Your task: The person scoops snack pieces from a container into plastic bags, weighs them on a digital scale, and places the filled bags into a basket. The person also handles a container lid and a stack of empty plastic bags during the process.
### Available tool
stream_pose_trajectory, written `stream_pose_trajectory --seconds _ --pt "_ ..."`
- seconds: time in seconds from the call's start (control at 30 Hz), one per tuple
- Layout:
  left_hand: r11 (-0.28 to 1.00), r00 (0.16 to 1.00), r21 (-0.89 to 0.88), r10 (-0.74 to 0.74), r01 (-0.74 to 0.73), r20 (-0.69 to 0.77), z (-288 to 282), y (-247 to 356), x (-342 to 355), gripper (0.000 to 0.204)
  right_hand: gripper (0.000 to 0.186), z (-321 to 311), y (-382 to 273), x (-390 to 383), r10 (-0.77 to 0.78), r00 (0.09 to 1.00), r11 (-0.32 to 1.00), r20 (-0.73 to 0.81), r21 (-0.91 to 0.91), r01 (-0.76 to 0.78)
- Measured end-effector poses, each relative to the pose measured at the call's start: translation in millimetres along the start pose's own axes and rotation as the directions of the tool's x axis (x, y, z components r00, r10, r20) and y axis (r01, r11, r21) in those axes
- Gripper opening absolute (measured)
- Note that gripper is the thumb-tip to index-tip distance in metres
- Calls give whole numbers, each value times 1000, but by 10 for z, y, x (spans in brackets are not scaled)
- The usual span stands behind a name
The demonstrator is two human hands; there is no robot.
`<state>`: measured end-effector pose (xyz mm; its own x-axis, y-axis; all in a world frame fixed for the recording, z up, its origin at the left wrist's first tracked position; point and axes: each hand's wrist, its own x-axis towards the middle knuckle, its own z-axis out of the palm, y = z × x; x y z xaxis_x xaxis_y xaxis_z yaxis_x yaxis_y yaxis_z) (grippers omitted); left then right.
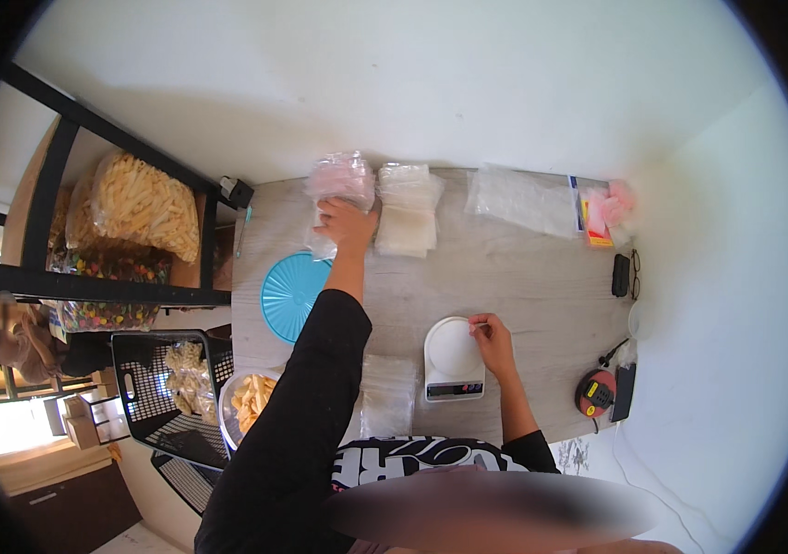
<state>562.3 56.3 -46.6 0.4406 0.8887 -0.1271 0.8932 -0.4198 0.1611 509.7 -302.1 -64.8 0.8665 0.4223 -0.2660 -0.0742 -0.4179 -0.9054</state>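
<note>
My left arm stretches to the back of the table, where my left hand (348, 224) lies with its fingers apart on a stack of clear and pinkish plastic bags (340, 177). A second stack of clear bags (407, 222) is just to its right. Close to my body, my right hand (493, 342) is at the right edge of a white kitchen scale (455, 349) with a lit display. Its fingertips are pinched together over the plate; whether anything thin is between them cannot be made out. More clear bags (388, 397) lie left of the scale.
A round turquoise lid (292, 297) sits under my left forearm. A tub of pale snack pieces (252, 403) and a black crate (168, 388) stand at the left. Bagged snacks (146, 205) fill a shelf. Flat plastic (521, 198) and a round cord reel (595, 392) are at the right.
</note>
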Motion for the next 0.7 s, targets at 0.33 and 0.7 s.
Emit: stream_pose_trajectory --seconds 0.33,0.7 --pt "734 965 -680 179 0 192 -445 -838 506 69 13 -282 -81 -55 -10 998 999 -69 29 12" --pt "489 902 -844 228 221 368 -406 -1215 697 71 13 -296 37 -8 10 999 997 -48 77 -6"
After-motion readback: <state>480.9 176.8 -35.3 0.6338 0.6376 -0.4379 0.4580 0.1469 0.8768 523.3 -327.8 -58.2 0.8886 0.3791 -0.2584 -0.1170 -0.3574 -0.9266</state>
